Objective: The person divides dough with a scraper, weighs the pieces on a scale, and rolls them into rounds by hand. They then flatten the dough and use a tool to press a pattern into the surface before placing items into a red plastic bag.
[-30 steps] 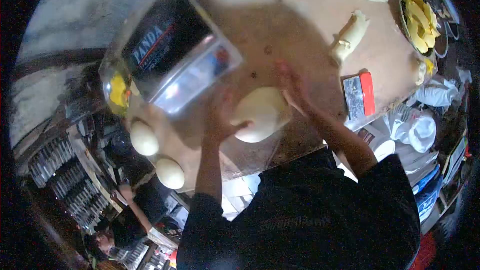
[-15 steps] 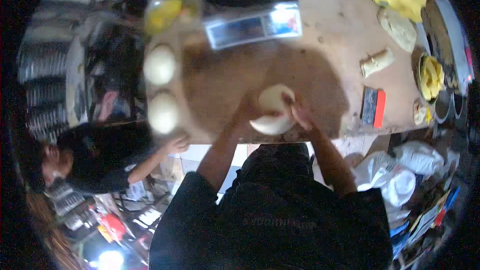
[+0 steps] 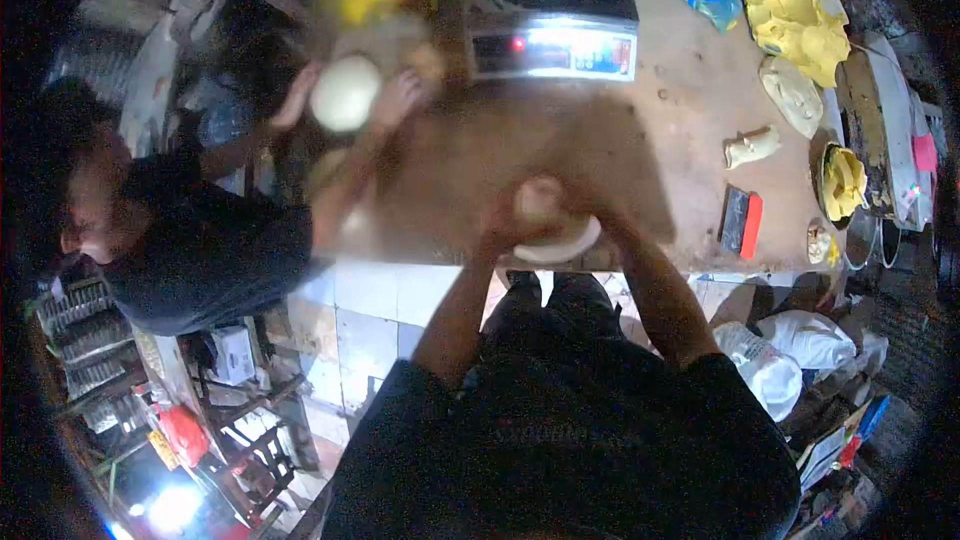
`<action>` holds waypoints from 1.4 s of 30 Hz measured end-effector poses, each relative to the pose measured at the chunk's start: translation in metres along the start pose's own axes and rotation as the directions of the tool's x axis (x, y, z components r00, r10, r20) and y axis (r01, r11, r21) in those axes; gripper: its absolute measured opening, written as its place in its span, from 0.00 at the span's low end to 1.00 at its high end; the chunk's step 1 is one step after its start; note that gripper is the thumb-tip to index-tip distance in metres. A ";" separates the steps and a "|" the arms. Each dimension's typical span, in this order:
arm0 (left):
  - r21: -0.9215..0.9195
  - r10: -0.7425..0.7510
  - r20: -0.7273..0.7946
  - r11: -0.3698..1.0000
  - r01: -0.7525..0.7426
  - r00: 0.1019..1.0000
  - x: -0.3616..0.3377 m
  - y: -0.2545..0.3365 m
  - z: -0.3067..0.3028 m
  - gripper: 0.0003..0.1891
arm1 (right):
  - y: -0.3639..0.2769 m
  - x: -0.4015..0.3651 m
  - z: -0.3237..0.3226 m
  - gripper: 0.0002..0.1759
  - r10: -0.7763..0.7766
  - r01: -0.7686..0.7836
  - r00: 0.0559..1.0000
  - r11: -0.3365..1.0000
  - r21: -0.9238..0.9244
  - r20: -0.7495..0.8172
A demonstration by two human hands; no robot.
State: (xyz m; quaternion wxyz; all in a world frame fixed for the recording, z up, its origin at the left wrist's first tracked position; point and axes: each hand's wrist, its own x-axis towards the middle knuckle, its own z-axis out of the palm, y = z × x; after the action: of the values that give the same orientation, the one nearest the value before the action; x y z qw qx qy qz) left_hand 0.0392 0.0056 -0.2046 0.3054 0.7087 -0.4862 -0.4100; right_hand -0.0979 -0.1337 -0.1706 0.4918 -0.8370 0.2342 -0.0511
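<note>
A pale piece of dough (image 3: pixel 562 245) lies at the front edge of the wooden table, its near rim showing as a white crescent. My left hand (image 3: pixel 503 223) presses on it from the left, and my right hand (image 3: pixel 592 210) closes in from the right. Both hands are smeared by motion and cover much of the dough, so single fingers are hard to make out. Behind them stands a black digital scale (image 3: pixel 553 48) with a lit display.
At the left, a co-worker's hands (image 3: pixel 400 95) are either side of a round dough ball (image 3: pixel 346 93). Toward the right lie a scraper with a red edge (image 3: pixel 742 222), a rolled dough strip (image 3: pixel 752 146), a flat dough piece (image 3: pixel 790 97) and yellow dough (image 3: pixel 795 25).
The co-worker has leaned in and brought both hands to a dough ball at the left. My hands have shifted over the dough, covering more of it. The camera view has moved somewhat.
</note>
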 end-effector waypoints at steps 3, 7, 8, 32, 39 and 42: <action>0.187 0.000 0.056 0.982 -0.010 0.998 -0.036 0.020 -0.016 0.53 | -0.024 -0.014 0.014 0.24 -0.092 0.091 0.996 0.993 -0.074 -0.003; 0.418 0.200 -0.293 0.906 -0.062 0.935 -0.026 0.004 -0.016 0.49 | 0.006 0.000 0.004 0.22 0.017 -0.067 0.978 0.969 -0.237 -0.207; 0.730 0.298 -0.181 0.679 -0.075 0.937 -0.022 -0.004 -0.025 0.47 | 0.024 -0.001 -0.002 0.21 0.051 -0.133 0.941 0.965 -0.228 -0.334; -0.537 -0.175 -0.615 0.807 -0.246 0.769 0.041 -0.007 -0.314 0.25 | -0.153 0.334 0.054 0.30 0.296 -0.060 0.879 0.847 0.528 -0.374; -0.149 -0.096 -0.818 0.988 -0.048 0.567 0.010 -0.100 -0.282 0.28 | -0.035 0.189 0.060 0.23 -0.106 0.130 0.986 0.973 0.191 -0.127; 0.008 0.133 -0.755 0.981 -0.194 0.642 0.017 -0.081 -0.239 0.28 | 0.047 0.048 0.005 0.21 0.108 -0.017 0.927 0.969 0.247 -0.358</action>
State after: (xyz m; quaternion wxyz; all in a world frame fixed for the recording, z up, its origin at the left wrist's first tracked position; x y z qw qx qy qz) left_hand 0.2880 0.0257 -0.1631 0.5405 0.7560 -0.3628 -0.0688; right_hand -0.0698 -0.1699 -0.2202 0.5378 -0.7390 0.3414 -0.2193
